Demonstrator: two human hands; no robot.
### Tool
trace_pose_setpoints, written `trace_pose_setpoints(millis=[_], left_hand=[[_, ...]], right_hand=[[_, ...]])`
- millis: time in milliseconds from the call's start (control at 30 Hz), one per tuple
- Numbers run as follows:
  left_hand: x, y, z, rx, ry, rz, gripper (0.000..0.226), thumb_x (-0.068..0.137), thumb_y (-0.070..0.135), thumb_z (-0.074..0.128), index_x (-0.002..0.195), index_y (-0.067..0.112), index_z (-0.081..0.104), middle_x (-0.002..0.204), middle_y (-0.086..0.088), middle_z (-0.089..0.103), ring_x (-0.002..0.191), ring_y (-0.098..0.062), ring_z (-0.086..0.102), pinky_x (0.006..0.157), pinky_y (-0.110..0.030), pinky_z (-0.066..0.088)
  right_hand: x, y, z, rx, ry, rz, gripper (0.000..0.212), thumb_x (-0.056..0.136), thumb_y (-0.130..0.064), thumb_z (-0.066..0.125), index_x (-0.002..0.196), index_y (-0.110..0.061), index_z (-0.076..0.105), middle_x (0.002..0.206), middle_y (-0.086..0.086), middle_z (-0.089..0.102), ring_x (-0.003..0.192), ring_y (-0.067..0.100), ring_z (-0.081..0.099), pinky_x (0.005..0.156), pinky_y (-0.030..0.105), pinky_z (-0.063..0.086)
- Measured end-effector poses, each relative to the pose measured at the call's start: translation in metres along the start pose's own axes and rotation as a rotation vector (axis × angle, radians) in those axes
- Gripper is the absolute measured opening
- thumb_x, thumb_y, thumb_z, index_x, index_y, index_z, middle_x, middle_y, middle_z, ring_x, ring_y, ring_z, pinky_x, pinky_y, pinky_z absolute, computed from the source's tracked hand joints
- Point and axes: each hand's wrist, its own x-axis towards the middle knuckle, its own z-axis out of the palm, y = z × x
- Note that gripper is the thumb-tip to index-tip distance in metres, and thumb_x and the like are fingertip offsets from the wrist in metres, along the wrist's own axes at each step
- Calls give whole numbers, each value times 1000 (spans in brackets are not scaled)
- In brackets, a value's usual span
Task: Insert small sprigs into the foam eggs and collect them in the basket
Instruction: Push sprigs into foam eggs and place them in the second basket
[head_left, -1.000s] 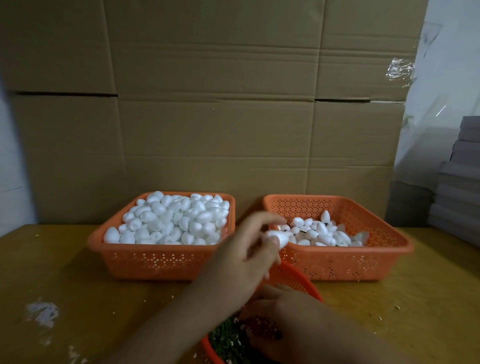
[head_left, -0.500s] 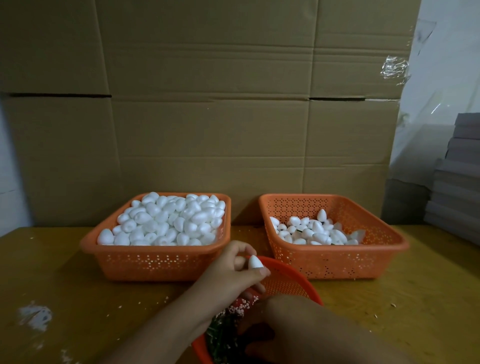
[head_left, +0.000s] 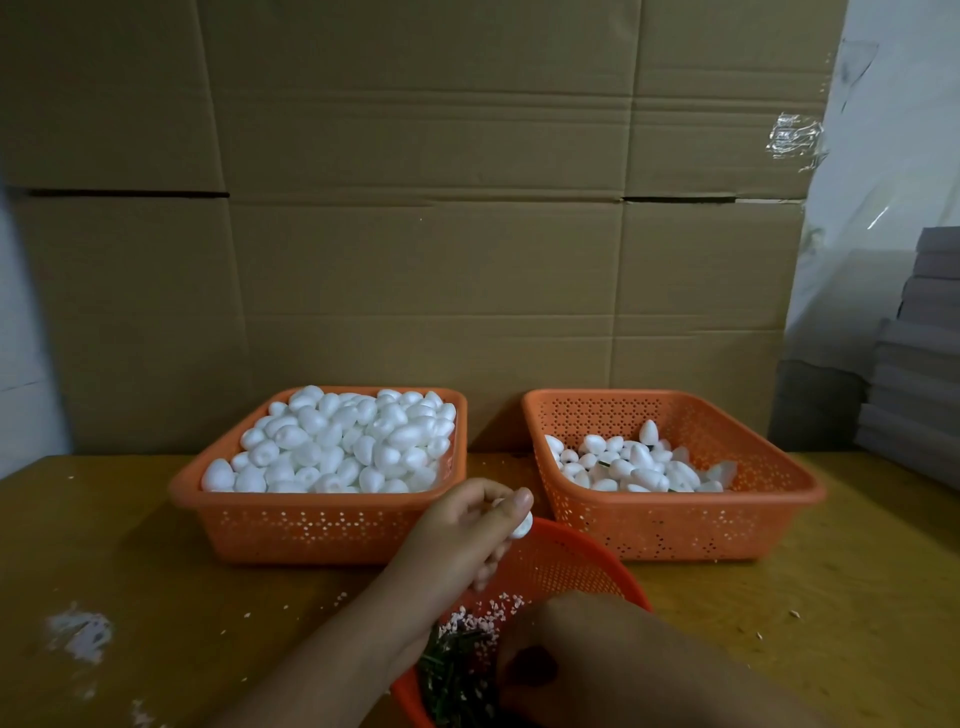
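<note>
Head view: nearest the camera, the right hand (head_left: 576, 660) reaches down with curled fingers into a round orange bowl (head_left: 566, 566) of green sprigs (head_left: 452, 670), though whether it grips one cannot be told. Just above the bowl, the left hand (head_left: 462, 540) pinches a foam egg (head_left: 521, 526) between thumb and fingers; behind stand a full basket (head_left: 317, 525) and, right, a part-filled basket (head_left: 675, 525) of eggs

One head-worn view looked forward and down across the surface (head_left: 156, 597) — close over it, seemingly seated — facing a cardboard wall (head_left: 415, 234).
</note>
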Motion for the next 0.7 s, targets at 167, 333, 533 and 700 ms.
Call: trace_pose_setpoints(millis=[167, 333, 533, 700], left_hand=[[3, -4, -1, -17, 9, -4, 22, 92, 34, 62, 95, 12, 64, 58, 8, 56, 47, -6, 47, 48, -19, 40], [3, -5, 0, -96, 22, -45, 13, 93, 24, 63, 101, 15, 58, 74, 2, 73, 56, -6, 60, 50, -20, 45], [0, -3, -1, -131, 23, -21, 24, 92, 15, 64, 114, 23, 59, 98, -1, 76, 71, -4, 67, 61, -18, 52], [0, 0, -1, -139, -15, -29, 29, 99, 36, 48, 112, 16, 64, 95, -3, 77, 75, -10, 70, 62, -19, 52]], right_hand=[[1, 1, -1, 23, 50, -26, 20, 87, -40, 64, 106, -45, 63, 111, -20, 66, 85, -15, 54, 81, 3, 39], [-2, 1, 0, 39, 252, -14, 17, 85, -42, 61, 99, -33, 64, 96, -17, 67, 85, -6, 59, 76, 10, 46], [-2, 1, -4, 120, 350, -17, 10, 82, -35, 63, 91, -31, 64, 80, -16, 64, 79, 0, 61, 69, 14, 47], [-2, 1, -4, 102, 301, -11, 12, 82, -38, 63, 94, -35, 60, 82, -19, 63, 78, -7, 59, 69, 11, 46]])
